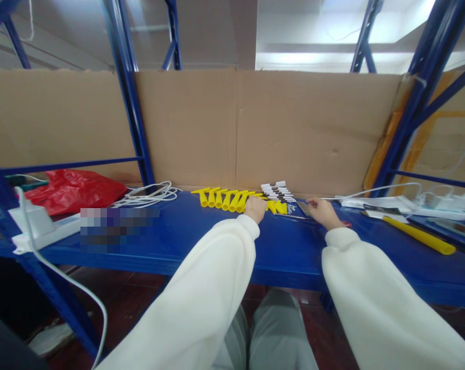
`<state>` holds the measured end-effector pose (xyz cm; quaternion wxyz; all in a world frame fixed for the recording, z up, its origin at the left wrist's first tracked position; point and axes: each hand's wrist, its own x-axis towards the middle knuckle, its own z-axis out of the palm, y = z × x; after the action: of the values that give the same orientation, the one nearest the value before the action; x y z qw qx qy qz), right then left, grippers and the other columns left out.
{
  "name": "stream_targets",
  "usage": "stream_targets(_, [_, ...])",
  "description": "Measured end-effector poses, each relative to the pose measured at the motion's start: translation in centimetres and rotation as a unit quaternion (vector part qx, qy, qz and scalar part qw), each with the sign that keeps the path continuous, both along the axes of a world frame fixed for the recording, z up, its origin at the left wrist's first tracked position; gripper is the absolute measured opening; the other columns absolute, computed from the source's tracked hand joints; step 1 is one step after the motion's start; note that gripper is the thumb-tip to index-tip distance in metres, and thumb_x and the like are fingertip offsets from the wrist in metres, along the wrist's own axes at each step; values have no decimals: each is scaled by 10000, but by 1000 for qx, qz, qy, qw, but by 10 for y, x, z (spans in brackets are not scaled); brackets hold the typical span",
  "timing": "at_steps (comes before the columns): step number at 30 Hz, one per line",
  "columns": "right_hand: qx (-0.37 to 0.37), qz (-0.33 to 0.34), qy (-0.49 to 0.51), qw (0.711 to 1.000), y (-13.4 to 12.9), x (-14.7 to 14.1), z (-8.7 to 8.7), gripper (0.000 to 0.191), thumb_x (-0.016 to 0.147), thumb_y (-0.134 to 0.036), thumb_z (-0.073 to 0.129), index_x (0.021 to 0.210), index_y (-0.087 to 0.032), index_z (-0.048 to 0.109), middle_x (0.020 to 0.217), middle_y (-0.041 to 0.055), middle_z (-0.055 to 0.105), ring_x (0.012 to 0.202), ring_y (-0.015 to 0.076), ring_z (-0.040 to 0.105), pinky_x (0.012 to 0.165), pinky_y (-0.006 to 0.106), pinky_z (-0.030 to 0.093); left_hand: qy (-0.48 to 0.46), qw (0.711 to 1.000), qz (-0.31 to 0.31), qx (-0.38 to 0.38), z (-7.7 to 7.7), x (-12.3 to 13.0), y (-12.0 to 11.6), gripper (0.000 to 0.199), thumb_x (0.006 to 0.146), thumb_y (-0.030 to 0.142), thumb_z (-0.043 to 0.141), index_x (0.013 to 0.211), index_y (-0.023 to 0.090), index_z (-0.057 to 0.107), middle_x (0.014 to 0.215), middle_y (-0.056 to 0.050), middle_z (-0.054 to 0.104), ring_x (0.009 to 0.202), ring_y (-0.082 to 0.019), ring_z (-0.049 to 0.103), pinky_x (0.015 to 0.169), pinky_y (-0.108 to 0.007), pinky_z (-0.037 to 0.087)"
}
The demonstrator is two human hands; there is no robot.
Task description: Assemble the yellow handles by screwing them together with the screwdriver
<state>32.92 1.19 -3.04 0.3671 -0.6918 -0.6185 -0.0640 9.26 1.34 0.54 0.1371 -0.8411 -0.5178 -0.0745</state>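
Several yellow funnel-like pieces (225, 200) stand in a row near the back of the blue shelf. My left hand (256, 208) is at the right end of that row, its fingers curled and mostly hidden from view. Just right of it lie smaller yellow pieces (277, 207). Behind these, white strips with dark marks (277, 191) are lined up in a stack. My right hand (321, 211) is closed at the fingertips beside a small greyish flat piece (304, 208), which it seems to pinch. A thin rod lies on the shelf between my hands.
A red plastic bag (76, 190), coiled white cable (151, 195) and white power strip (49, 234) are at the left. To the right are a long yellow tube (419, 235) and another power strip (436, 209). Cardboard (294, 128) stands along the back, between blue posts.
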Motion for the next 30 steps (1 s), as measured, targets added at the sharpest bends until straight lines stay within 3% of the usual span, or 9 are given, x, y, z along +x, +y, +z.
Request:
stream_targets(8, [2,10,0,1000,2,4,-2,295,803,-114,558,1021,-154,753,1036,120,768,971,245,715,920,333,527,1,1000,4,3,7,-16,-2,291,903,54,519,1112,62,721,1145,-214,715,1103,-267,677,915,-321,517])
stream_targets(13, [-9,6,6,1000,-1,0,0,309,818,-102,536,1044,-137,744,1066,134,761,999,247,712,935,330,516,-9,1000,12,27,8,-28,3,314,913,63,487,1135,74,708,1164,-201,706,1110,-256,673,928,-325,522])
stream_targets(20, [19,32,35,999,0,-3,1,261,795,-91,561,967,-147,749,1026,132,766,960,248,712,921,349,520,-159,985,29,66,17,-61,5,283,907,117,494,1050,95,737,1048,-173,740,1051,-264,694,932,-333,518])
stream_targets(23, [33,59,82,994,2,-9,1,200,791,-105,584,903,-162,739,988,116,767,943,237,706,916,353,520,-285,953,8,99,8,-77,8,281,887,153,549,1093,111,734,1053,-158,751,1030,-269,703,937,-350,522])
stream_targets(26, [20,93,180,979,4,-20,2,128,830,-155,591,887,-158,706,907,102,760,821,200,700,824,330,544,-417,903,-27,100,-7,-88,15,299,864,184,594,1122,109,725,1001,-139,764,941,-253,725,901,-365,551])
stream_targets(28, [-4,139,276,951,2,-29,4,149,899,-252,566,942,-160,674,859,89,749,708,165,679,710,286,546,-492,866,-60,65,-17,-90,19,311,866,212,598,1130,97,715,896,-120,769,829,-235,736,822,-363,582])
stream_targets(30, [-26,198,378,904,-2,-37,7,271,968,-383,485,1055,-175,636,837,76,741,639,144,661,620,252,528,-544,828,-128,34,-23,-89,21,317,863,220,604,1138,100,704,910,-113,770,819,-210,738,802,-336,592])
